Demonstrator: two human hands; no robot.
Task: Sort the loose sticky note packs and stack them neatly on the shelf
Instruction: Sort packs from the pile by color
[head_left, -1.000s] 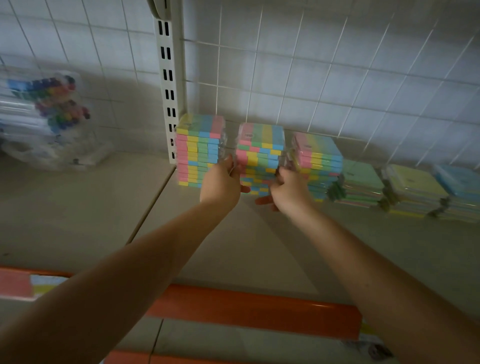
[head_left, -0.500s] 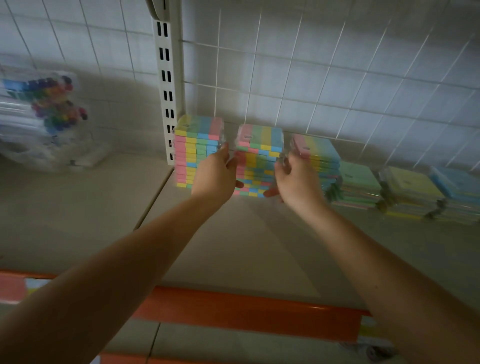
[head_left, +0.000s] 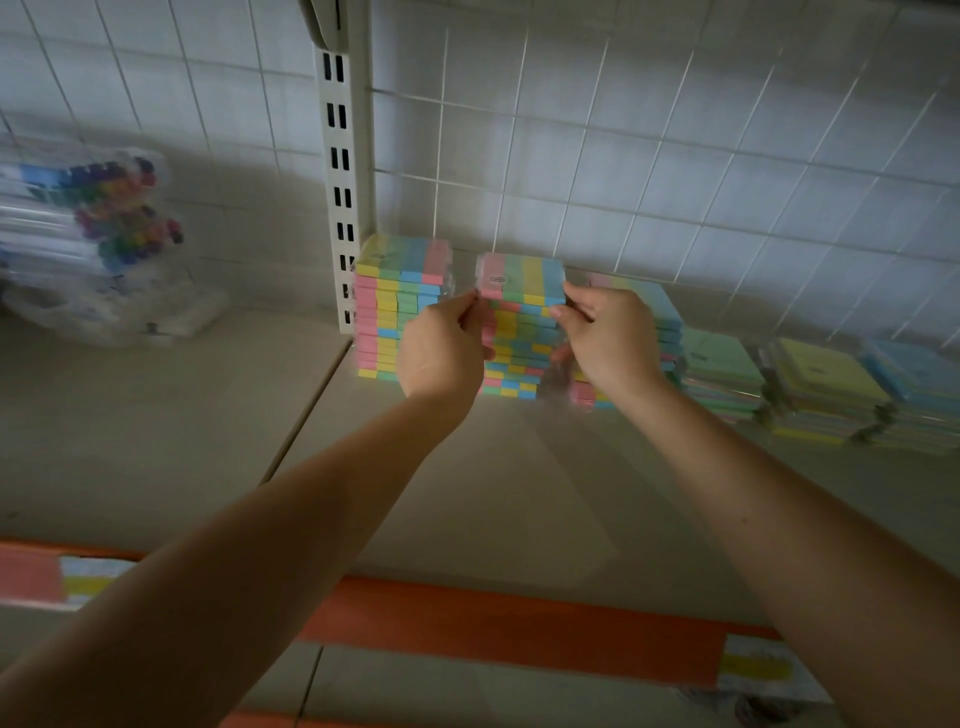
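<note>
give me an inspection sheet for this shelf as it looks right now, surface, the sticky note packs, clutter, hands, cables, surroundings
Surface: pale shelf with an orange front rail.
Job's things: middle stack of multicolour packs stands between the left stack and the right stack; three lower single-colour stacks, green, yellow and blue, sit further right.
Clutter: clear bag of coloured markers on the neighbouring shelf; blurred.
Hands: left hand and right hand grip the middle stack's sides near its top.
Cables: nothing seen.
Surroundings: white wire grid back panel, slotted upright.
</note>
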